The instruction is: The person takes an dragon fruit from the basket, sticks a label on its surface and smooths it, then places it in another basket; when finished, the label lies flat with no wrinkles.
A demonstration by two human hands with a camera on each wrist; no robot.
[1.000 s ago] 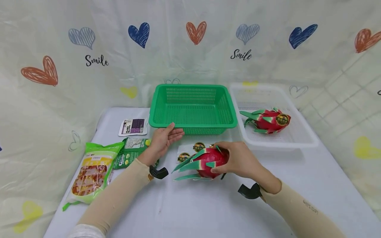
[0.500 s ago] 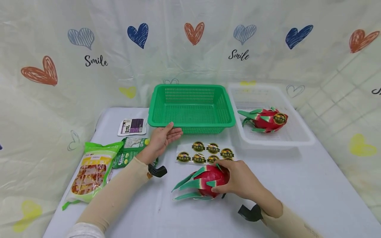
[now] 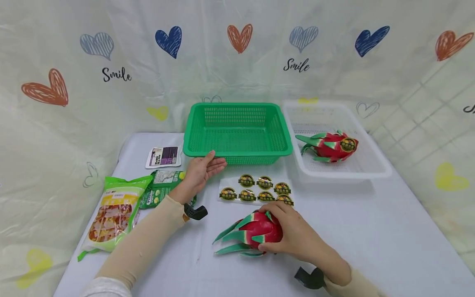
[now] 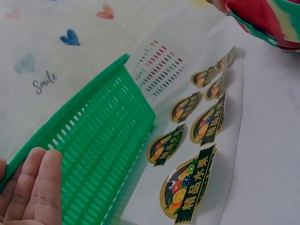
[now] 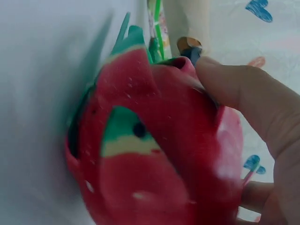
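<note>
My right hand (image 3: 297, 235) holds a red dragon fruit (image 3: 261, 229) with green leaf tips, thumb at the near side and fingers over the far side. In the right wrist view the dragon fruit (image 5: 154, 154) fills the middle, close above or on the white table. At the green basket (image 3: 237, 159), my left hand (image 3: 198, 173) has its fingers straight and the thumb up by the front rim. The left wrist view has the fingers (image 4: 47, 187) against the basket's outer wall. Between the hands lies a clear sheet of round fruit stickers (image 3: 256, 190).
A white basket (image 3: 345, 175) at the right holds another dragon fruit (image 3: 332, 146) bearing a round sticker. Along the left lie a green-and-yellow food bag (image 3: 115, 214), a dark green packet (image 3: 159, 192) and a small purple-and-white packet (image 3: 164, 157).
My right hand has drawn the dragon fruit toward me, off the sticker sheet, uncovering several stickers. My left hand has stayed at the green basket's rim.
</note>
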